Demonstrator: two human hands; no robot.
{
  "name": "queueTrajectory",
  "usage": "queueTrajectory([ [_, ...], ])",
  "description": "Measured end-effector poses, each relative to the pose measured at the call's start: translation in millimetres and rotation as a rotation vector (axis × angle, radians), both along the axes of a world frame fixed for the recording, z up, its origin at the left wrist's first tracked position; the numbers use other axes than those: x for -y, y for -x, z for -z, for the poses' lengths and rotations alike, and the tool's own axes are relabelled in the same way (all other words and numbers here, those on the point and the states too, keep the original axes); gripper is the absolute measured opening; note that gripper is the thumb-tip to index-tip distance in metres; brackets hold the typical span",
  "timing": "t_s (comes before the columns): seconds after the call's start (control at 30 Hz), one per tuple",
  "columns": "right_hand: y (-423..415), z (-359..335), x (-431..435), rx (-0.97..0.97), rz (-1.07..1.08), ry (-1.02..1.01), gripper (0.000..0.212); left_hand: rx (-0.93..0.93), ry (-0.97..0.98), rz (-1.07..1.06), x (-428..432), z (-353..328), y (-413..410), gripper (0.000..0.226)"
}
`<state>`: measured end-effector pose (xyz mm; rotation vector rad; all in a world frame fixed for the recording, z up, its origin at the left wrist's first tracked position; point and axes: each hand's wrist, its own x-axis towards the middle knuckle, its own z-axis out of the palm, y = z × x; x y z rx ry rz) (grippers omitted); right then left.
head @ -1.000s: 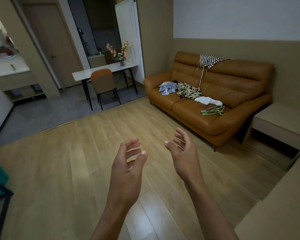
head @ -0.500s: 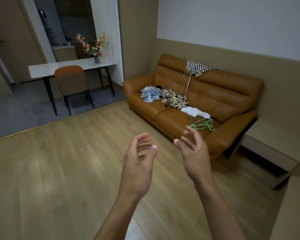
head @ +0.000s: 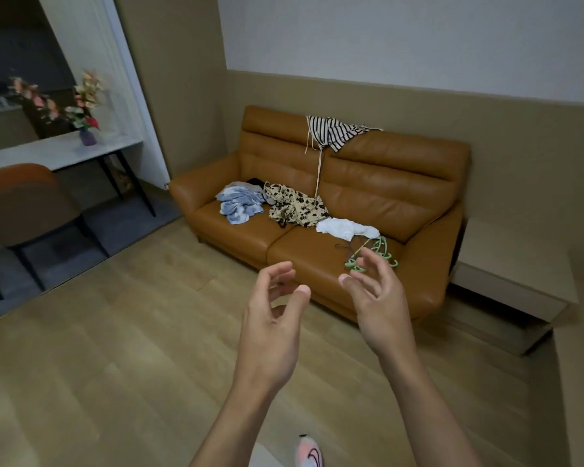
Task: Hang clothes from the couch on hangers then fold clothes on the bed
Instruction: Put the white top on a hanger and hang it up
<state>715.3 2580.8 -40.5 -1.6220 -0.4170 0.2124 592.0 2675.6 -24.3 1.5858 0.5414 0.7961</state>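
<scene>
left hand [head: 270,318]: was raised in front of the couch [head: 385,183], fingers loosely curled and apart, thumb up, holding nothing and touching nothing.
right hand [head: 378,298]: was raised beside the left, palm turned inward, fingers relaxed and spread, empty; its fingertips overlapped the green hangers [head: 383,252] in view, but whether they touched could not be told.
gap between hands: they were near each other and apart, not clasped.
striped garment [head: 334,133]: was draped over the top of the couch's backrest, a tan strap hanging down the back cushion.
blue garment [head: 240,203]: lay crumpled on the couch's left seat.
patterned garment [head: 295,205]: lay just beside the blue one, toward the couch's middle.
white garment [head: 346,228]: lay on the couch's right seat, next to the patterned one.
green hangers: lay in a pile on the couch's right seat, just beside the white garment.
tabletop [head: 58,150]: stood left of the couch, carrying a vase of flowers [head: 87,136].
chair [head: 21,200]: stood at that tabletop, well apart from the couch.
</scene>
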Motion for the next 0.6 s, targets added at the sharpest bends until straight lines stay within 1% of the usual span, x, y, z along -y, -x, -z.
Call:
queueTrajectory([
  [0.17, -106.1, 10.5, -86.3, 0.007, 0.003, -0.021, 0.052, -0.008, -0.029, 0.026, -82.9, 5.1, -105.5, 0.027],
  [0.2, -138.6, 11.6, -109.1, 0.009, 0.001, -0.026, 0.053, -0.002, -0.042, 0.027, -105.5, 3.6, -135.4, 0.027],
  [0.33, -204.1, 7.2, -161.2, -0.017, -0.005, -0.024, 0.052, 0.015, -0.072, 0.023, -157.3, -11.6, -195.1, 0.026],
  [0.43, -254.5, 1.2, -208.2, -0.022, -0.017, -0.029, 0.049, 0.028, -0.057, 0.009, -208.1, -15.7, -248.0, 0.025],
  [0.6, -332.4, 14.1, -272.8, -0.046, 0.032, -0.005, 0.051, 0.006, -0.019, 0.063, -281.9, -5.0, -337.7, 0.025],
])
